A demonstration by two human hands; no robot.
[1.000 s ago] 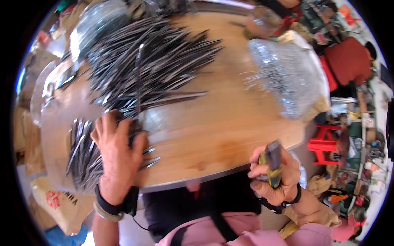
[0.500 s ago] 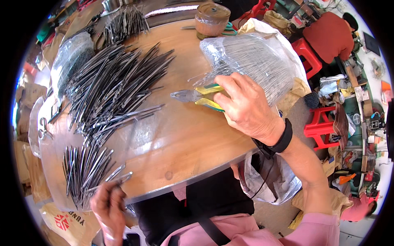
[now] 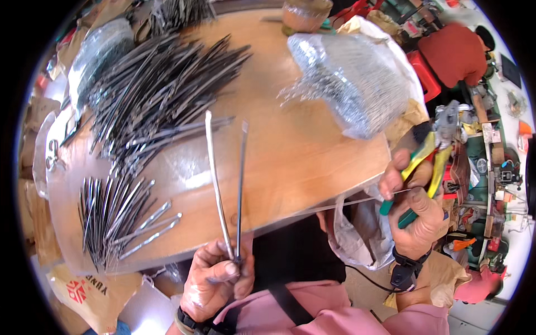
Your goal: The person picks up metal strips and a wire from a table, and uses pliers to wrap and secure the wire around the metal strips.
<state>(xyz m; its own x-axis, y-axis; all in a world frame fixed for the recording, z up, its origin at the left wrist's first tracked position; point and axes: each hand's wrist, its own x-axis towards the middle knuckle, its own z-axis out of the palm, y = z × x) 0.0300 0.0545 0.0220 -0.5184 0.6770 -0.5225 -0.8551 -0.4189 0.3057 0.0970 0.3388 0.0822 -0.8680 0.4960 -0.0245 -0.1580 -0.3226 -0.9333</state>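
Note:
My left hand [image 3: 218,273] pinches the lower ends of two slender strips near the table's front edge. One strip [image 3: 216,184] looks bright and the other [image 3: 241,184] dark, and their upper ends stand apart. At the right, my right hand [image 3: 416,215] holds the pliers [image 3: 441,145], with yellow and green handles and the grey jaws pointing up and away. Between its thumb and finger is also a thin wire [image 3: 357,200], stretching leftward over the table edge. A large pile of dark strips [image 3: 156,95] lies at the left, with a smaller bunch [image 3: 114,218] nearer me.
A clear plastic bag of thin wires [image 3: 357,72] lies on the table's far right. A tape roll [image 3: 306,14] stands at the back. Scissors [image 3: 54,156] lie at the left edge. A person in a red top [image 3: 455,53] sits beyond, near a red stool [image 3: 424,78].
My left hand has come right from the small bunch, now holding two strips upright. My right hand has drawn back to the right with the pliers, which now point away; a thin wire shows in it.

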